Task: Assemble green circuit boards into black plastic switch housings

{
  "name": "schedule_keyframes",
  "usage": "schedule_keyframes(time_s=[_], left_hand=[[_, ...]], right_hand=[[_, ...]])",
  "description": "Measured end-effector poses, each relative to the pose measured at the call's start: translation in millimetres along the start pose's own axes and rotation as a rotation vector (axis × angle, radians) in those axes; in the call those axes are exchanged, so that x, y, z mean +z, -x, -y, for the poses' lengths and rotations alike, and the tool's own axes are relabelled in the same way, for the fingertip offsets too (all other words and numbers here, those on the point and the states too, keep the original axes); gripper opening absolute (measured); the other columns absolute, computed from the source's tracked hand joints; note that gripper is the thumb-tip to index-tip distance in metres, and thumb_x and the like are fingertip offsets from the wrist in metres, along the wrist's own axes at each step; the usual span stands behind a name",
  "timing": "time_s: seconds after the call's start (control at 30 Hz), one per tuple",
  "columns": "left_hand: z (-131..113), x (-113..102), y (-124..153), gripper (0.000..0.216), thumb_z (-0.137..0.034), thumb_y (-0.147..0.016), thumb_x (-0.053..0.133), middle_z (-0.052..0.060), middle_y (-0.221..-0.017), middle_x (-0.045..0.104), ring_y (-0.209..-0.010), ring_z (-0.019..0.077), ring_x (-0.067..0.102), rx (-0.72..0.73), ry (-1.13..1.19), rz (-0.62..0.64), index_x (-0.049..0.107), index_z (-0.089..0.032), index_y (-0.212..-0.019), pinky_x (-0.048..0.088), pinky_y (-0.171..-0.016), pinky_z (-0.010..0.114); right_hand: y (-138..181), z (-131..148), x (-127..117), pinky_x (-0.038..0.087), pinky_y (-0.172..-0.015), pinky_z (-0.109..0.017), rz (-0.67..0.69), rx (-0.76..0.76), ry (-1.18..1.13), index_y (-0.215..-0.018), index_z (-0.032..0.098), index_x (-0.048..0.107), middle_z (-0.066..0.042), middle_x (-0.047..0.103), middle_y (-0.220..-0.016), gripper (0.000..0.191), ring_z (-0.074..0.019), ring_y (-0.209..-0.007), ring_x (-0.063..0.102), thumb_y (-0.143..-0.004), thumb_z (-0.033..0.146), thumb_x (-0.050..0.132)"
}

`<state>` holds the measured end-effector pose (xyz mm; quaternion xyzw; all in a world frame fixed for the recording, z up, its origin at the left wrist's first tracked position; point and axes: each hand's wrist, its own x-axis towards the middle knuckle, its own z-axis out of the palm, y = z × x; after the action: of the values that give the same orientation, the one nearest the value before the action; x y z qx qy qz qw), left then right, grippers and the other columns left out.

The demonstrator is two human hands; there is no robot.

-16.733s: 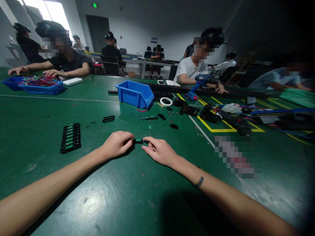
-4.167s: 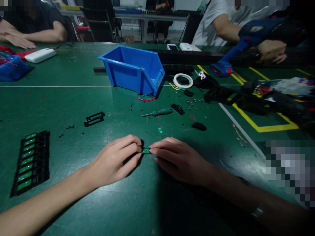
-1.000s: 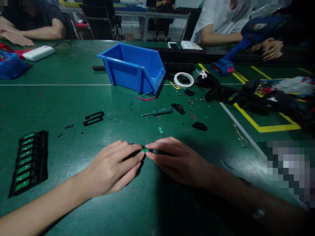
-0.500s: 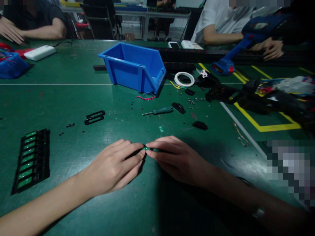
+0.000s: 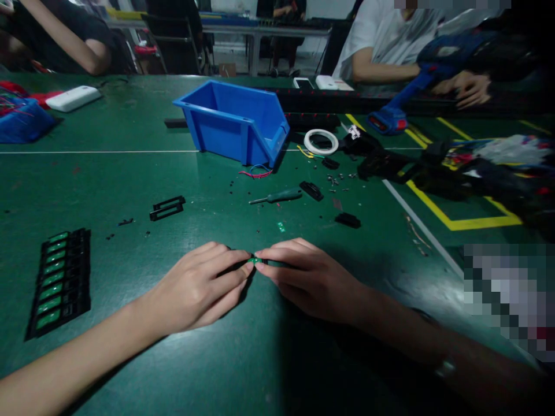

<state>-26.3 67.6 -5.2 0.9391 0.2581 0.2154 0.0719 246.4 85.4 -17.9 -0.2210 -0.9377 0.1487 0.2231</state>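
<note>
My left hand (image 5: 197,286) and my right hand (image 5: 310,276) rest on the green table (image 5: 130,173), fingertips meeting at the middle. Between them they pinch a small green circuit piece in a black holder (image 5: 255,260); most of it is hidden by the fingers. Both hands are closed on it. A black row of several finished holders with green inserts (image 5: 58,280) lies to the left of my left forearm. A black frame part (image 5: 167,208) lies farther out on the table.
A blue bin (image 5: 236,121) stands ahead, with a green-handled screwdriver (image 5: 277,197), a tape roll (image 5: 321,141) and small black parts (image 5: 347,219) to its right. Dark tools and cables (image 5: 455,170) fill the right side. Other people sit at the far edge; one holds a blue power tool (image 5: 407,92).
My hands stay pinched together on the small piece, with only slight finger shifts. The person at far left has raised an arm off the table.
</note>
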Motion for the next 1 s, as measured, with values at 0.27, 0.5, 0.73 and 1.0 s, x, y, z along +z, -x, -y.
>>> schedule_keyframes(time_s=[0.27, 0.5, 0.73, 1.0], left_hand=[[4.1, 3.4, 4.9, 0.039, -0.011, -0.090, 0.061, 0.017, -0.127, 0.065, -0.097, 0.0258, 0.061, 0.015, 0.022, -0.018, 0.063, -0.010, -0.129, 0.051, -0.080, 0.042], [3.4, 1.0, 4.7, 0.040, -0.012, -0.090, 0.060, 0.018, -0.128, 0.065, -0.097, 0.0260, 0.062, 0.012, 0.031, -0.019, 0.063, -0.011, -0.131, 0.053, -0.079, 0.042], [3.8, 0.0, 4.3, 0.038, -0.014, -0.093, 0.058, 0.016, -0.130, 0.064, -0.101, 0.0257, 0.063, -0.026, 0.040, 0.011, 0.064, -0.015, -0.131, 0.053, -0.082, 0.043], [2.3, -1.7, 3.3, 0.034, -0.014, -0.093, 0.058, 0.015, -0.131, 0.064, -0.101, 0.0253, 0.062, -0.054, 0.068, 0.029, 0.066, -0.016, -0.127, 0.051, -0.085, 0.044]], right_hand=[[0.0, 0.8, -2.2, 0.047, -0.100, -0.041, 0.010, 0.004, -0.010, -0.132, 0.018, 0.061, -0.010, 0.063, -0.136, 0.036, -0.0220, -0.119, 0.059, -0.097, 0.014, 0.055], [2.4, -0.3, -0.3, 0.047, -0.100, -0.042, 0.010, 0.013, -0.008, -0.134, 0.019, 0.060, -0.011, 0.062, -0.136, 0.037, -0.0224, -0.121, 0.058, -0.097, 0.016, 0.056], [3.2, -0.3, 0.1, 0.047, -0.100, -0.042, 0.007, 0.024, -0.010, -0.133, 0.020, 0.060, -0.011, 0.062, -0.133, 0.037, -0.0222, -0.119, 0.059, -0.097, 0.016, 0.057], [3.8, -1.1, -2.1, 0.047, -0.102, -0.040, 0.018, -0.004, 0.017, -0.136, 0.018, 0.059, -0.011, 0.062, -0.134, 0.039, -0.0219, -0.120, 0.058, -0.097, 0.017, 0.058]])
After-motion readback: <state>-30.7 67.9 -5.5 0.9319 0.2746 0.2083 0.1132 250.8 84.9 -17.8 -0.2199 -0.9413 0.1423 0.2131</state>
